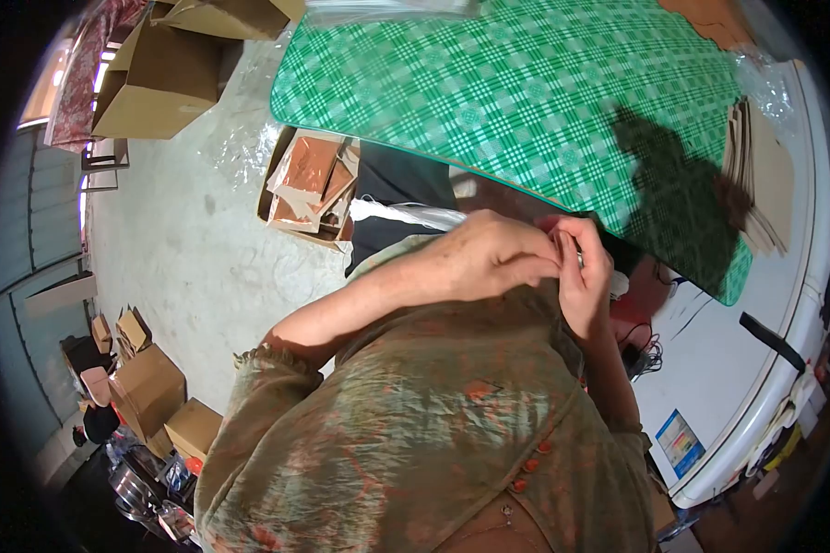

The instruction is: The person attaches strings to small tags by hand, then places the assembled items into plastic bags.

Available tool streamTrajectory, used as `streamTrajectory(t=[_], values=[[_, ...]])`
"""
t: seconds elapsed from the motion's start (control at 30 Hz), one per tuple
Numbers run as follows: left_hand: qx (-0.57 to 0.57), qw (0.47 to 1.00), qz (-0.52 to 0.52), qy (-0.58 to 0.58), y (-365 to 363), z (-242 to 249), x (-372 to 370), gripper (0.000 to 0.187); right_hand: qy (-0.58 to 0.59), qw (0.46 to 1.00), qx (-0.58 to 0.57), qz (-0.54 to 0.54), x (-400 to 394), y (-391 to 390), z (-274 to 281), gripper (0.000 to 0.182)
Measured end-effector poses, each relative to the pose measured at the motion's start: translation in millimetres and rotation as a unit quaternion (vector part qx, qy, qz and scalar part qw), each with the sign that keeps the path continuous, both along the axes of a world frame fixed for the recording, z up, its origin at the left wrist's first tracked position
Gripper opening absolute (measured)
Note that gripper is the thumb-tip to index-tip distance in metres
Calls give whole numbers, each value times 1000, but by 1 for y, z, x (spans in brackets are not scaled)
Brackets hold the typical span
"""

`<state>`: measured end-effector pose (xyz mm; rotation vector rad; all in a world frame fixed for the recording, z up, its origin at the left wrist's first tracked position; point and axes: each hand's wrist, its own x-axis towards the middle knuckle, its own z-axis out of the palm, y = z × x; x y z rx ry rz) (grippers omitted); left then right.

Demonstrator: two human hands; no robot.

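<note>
My left hand (498, 256) is closed, its thumb and fingertips pinched together against the fingers of my right hand (585, 265). The right hand is also closed, its fingers curled in. What lies between the fingertips is too small and hidden to name. A bundle of white strings (406, 214) lies over the dark cloth (401, 180) on my lap and runs to the back of my left hand, where its end disappears. Both hands are in front of my body, just below the near edge of the green checked tabletop (470, 111).
A box of brown scraps (315, 175) stands left of my lap. Cardboard pieces (761, 175) lie on the table's right end, beside a white surface (710, 341). An open carton (157, 83) is at the upper left; more boxes (148, 387) stand lower left.
</note>
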<state>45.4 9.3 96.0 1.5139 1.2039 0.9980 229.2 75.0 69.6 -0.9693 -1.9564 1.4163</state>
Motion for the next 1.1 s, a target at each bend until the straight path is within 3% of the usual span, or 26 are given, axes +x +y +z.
streamTrajectory(t=[0.03, 0.07, 0.17, 0.2, 0.3, 0.33, 0.43, 0.5, 0.57, 0.63, 0.77, 0.83, 0.9, 0.97, 1.0, 1.03, 1.1], values=[[-21, 999, -15, -38, 1, 8, 3, 14, 48, 998, -35, -3, -2, -1, 4, 9], [63, 997, 17, -40, 2, 5, 10, 13, 93, 990, -105, 19, 0, -2, 8, 14], [134, 989, 44, -54, 10, 34, 7, 16, 215, 940, -263, -18, -8, -4, 27, 19], [174, 980, 44, -83, 15, 45, 1, 20, 242, 928, -283, 9, -6, -4, 25, 24], [135, 984, 66, -100, 24, 63, -15, 19, 279, 908, -313, 24, -24, -10, 43, 21], [147, 984, 79, -61, 27, 69, -20, 19, 283, 900, -325, 57, -25, -8, 47, 20], [301, 936, 150, 105, 44, 63, -34, 17, 241, 920, -299, 84, -23, 2, 36, 23], [323, 898, 208, 214, 54, 63, -43, 17, 162, 952, -242, 93, -17, 5, 39, 18], [292, 891, 198, 286, 55, 54, -52, 13, 70, 974, -190, 100, -9, 12, 67, 16], [235, 899, 149, 337, 50, 42, -58, 11, 99, 989, -95, 63, -3, 23, 76, 15], [249, 948, 53, 192, 41, 38, -35, 5, 116, 993, -7, -2, -10, 51, 69, 14], [173, 984, 29, 13, 36, 44, -26, 11, 91, 988, -124, -30, -21, 45, 59, 10], [129, 990, 28, -49, 38, 45, -29, 14, 105, 982, -146, 50, -29, 24, 46, 9], [108, 988, 79, -75, 43, 39, -34, 17, 53, 978, -157, 130, -30, 0, 45, 11], [38, 986, 110, -116, 45, 44, -38, 17, 40, 975, -10, 216, -27, -6, 60, 13], [71, 988, 121, -63, 48, 32, -41, 16, 58, 974, -34, 218, -22, -4, 74, 15], [144, 984, 105, 6, 47, 12, -40, 16, 94, 988, -13, 118, -14, 7, 101, 14]])
